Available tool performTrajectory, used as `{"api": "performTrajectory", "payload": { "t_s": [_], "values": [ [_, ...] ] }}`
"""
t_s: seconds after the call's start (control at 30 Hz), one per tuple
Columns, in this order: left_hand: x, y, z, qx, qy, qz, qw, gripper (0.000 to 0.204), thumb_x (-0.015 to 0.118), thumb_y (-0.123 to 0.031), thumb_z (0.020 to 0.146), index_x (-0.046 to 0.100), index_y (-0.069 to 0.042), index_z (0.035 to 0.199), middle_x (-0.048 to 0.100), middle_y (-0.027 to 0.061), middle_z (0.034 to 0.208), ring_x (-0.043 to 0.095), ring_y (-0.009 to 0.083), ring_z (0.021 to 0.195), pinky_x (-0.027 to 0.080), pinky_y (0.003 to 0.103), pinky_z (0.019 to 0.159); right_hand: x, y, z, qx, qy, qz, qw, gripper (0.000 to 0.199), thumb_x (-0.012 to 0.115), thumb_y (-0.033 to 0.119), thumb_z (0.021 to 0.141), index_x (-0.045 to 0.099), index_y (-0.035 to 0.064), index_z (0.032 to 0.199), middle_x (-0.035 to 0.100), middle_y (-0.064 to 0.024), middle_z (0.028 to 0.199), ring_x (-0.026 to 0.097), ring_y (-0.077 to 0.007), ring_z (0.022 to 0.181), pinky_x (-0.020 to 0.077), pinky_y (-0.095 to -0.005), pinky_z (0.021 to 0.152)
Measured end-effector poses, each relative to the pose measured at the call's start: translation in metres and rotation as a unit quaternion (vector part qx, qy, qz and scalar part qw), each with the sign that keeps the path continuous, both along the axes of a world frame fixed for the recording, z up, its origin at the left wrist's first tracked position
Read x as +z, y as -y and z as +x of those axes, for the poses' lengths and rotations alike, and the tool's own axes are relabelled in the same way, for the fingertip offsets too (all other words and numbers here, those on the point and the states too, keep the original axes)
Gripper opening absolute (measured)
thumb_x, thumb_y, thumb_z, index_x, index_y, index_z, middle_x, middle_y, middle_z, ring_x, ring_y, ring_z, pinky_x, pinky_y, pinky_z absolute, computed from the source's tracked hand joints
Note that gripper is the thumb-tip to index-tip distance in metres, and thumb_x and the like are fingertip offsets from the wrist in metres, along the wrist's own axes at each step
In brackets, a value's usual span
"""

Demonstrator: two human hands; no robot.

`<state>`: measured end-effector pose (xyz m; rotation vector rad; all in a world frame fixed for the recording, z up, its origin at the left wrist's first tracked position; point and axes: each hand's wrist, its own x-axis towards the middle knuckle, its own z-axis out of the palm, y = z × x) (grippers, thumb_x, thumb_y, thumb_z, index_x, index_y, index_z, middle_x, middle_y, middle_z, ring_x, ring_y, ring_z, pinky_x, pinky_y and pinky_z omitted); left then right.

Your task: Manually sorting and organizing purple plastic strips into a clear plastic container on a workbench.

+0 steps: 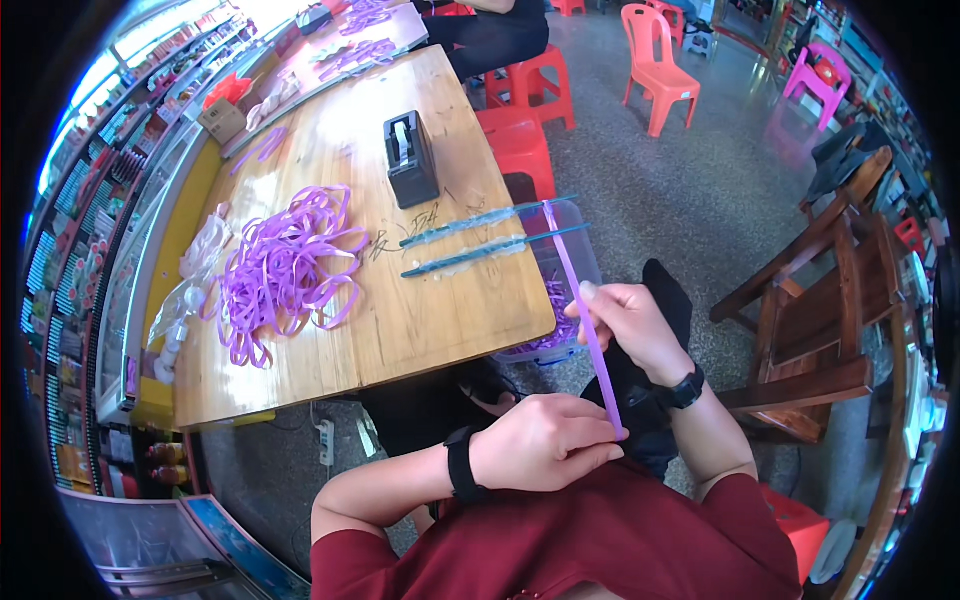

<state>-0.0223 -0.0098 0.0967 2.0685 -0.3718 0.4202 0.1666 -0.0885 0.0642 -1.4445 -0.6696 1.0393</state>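
A narrow purple ribbon (568, 262) runs taut from two blue-green rods toward my body. The two rods, the farther rod (470, 226) and the nearer rod (465, 258), are fixed to the tabletop with clear tape and stick out past its right edge. The ribbon meets them near their outer ends; how it is looped there is too small to tell. My left hand (545, 440) is closed, pinching the ribbon's near end close to my chest. Farther along, my right hand (635, 325) pinches the same ribbon between thumb and fingers.
On the wooden table (440, 320) lie a heap of purple ribbon (290, 265) and a black tape dispenser (410, 160). A clear plastic tub (575, 245) with purple pieces stands below the rods. Red stools (520, 145), a wooden chair (810, 330) and a seated person (500, 40) are nearby.
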Motion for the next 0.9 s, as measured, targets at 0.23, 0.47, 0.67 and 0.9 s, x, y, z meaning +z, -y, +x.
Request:
{"api": "performTrajectory", "payload": {
  "t_s": [0.23,0.47,0.67,0.9],
  "values": [
    [0.049,-0.018,0.010,0.032,0.059,0.029,0.997,0.018,0.077,-0.013,0.081,0.074,-0.006,0.097,0.070,0.0086,0.086,0.070,0.0232,0.078,0.057,0.034,0.069,0.035,0.004,0.022,0.080,0.480,0.215,0.847,0.036,0.072,0.002,0.079,0.071,0.0079,0.114,0.066,-0.0016,0.077,0.056,-0.0164,0.063,0.0464,-0.0284,0.058],
    [0.122,-0.078,0.054,0.155,0.162,0.171,0.960,0.017,0.072,-0.009,0.086,0.072,-0.003,0.102,0.071,0.0082,0.085,0.068,0.0167,0.074,0.054,0.026,0.066,0.091,-0.053,0.063,0.042,0.599,0.340,0.724,0.019,0.069,0.006,0.082,0.073,0.0079,0.100,0.060,-0.0073,0.072,0.059,-0.0249,0.066,0.0480,-0.0368,0.060],
    [0.114,-0.131,0.105,0.285,0.064,-0.016,0.956,0.033,0.064,-0.012,0.095,0.062,0.005,0.123,0.070,0.0060,0.095,0.063,0.0081,0.073,0.051,0.021,0.067,0.072,-0.137,0.117,-0.054,0.511,0.238,0.824,0.017,0.072,0.019,0.086,0.071,0.0021,0.089,0.063,-0.0110,0.075,0.063,-0.0233,0.068,0.0491,-0.0333,0.062],
    [0.059,-0.162,0.129,0.266,-0.114,0.078,0.954,0.018,0.070,-0.015,0.089,0.073,-0.001,0.099,0.070,0.0124,0.086,0.067,0.0168,0.073,0.053,0.029,0.070,0.031,-0.177,0.139,0.018,0.455,0.139,0.879,0.023,0.072,0.025,0.087,0.073,0.0021,0.089,0.067,-0.0108,0.073,0.060,-0.0184,0.063,0.0480,-0.0313,0.062]
  ]
}}
